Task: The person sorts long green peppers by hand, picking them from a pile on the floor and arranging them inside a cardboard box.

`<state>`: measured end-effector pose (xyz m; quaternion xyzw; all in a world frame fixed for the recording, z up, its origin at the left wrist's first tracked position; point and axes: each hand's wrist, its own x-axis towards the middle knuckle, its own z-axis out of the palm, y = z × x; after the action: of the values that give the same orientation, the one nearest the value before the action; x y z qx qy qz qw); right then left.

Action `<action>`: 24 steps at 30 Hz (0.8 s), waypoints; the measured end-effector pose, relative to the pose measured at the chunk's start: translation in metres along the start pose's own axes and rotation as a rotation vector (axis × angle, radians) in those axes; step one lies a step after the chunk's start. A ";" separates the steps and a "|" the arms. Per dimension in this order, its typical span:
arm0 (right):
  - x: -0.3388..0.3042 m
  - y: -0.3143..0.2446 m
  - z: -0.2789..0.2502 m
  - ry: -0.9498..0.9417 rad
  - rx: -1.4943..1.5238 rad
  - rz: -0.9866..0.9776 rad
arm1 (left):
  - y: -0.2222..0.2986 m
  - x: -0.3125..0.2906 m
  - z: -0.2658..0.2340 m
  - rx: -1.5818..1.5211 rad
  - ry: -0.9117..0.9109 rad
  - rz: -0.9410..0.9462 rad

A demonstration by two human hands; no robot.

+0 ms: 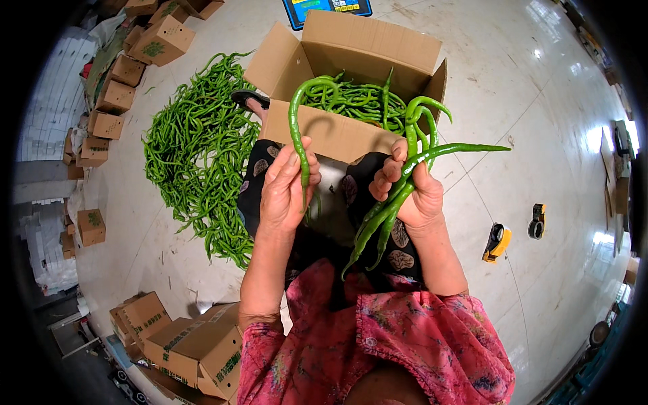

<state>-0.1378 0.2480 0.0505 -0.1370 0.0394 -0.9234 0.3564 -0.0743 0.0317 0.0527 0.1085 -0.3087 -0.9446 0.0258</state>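
Note:
Upright in my left hand [285, 185] is a long green chili pepper [295, 121], its upper end curling over to the right. My right hand [417, 189] grips a small bunch of green chili peppers [397, 196]; some tips hang down to the lower left, one points far right, and others curve upward. Just beyond both hands stands an open cardboard box [337, 131], flaps up, with many green chilies [361, 100] inside. To the left, a big heap of green chilies [196, 155] lies on the floor.
A blue scale [327, 10] sits behind the box. On the floor at right lie a yellow tape dispenser [497, 243] and a second tape dispenser [537, 221]. Cardboard cartons [162, 40] line the far left, and more cartons [196, 344] stand at the near left.

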 end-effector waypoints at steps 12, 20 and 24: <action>0.001 0.004 0.002 0.111 -0.034 -0.048 | 0.002 0.088 0.032 0.863 0.302 0.463; 0.014 0.005 0.023 0.205 -0.199 -0.110 | -0.017 -0.018 0.060 0.986 -0.015 0.087; 0.016 0.007 0.025 0.246 -0.295 -0.078 | -0.021 -0.028 0.056 0.764 -0.069 0.056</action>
<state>-0.1373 0.2323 0.0770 -0.0755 0.2121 -0.9305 0.2889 -0.0590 0.0846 0.0896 0.0697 -0.6422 -0.7634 -0.0011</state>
